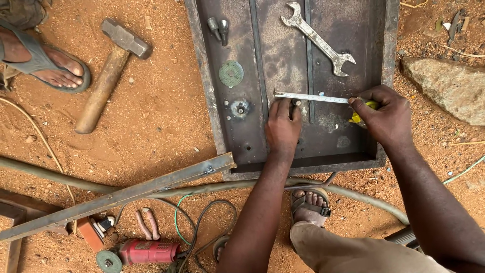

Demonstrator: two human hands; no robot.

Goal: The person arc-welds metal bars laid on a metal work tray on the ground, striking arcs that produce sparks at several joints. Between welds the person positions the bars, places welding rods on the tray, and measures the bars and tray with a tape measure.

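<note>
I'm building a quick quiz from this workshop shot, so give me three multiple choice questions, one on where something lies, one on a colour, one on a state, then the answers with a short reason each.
1. Where does the double-ended spanner lie?
A. On the dirt beside the hammer
B. Inside the metal frame panel, above the tape measure
C. Under the angle iron bar

2. What colour is the body of the angle grinder?
A. Red
B. Blue
C. Yellow

3. What state is the tape measure in?
A. Fully wound in
B. Pulled out across the panel between both hands
C. Lying untouched on the ground

Answers:
1 B, the spanner rests on the dark panel surface above the tape.
2 A, its casing near the bottom edge is red.
3 B, the left hand presses near the blade's end while the right hand holds the yellow case.
</note>
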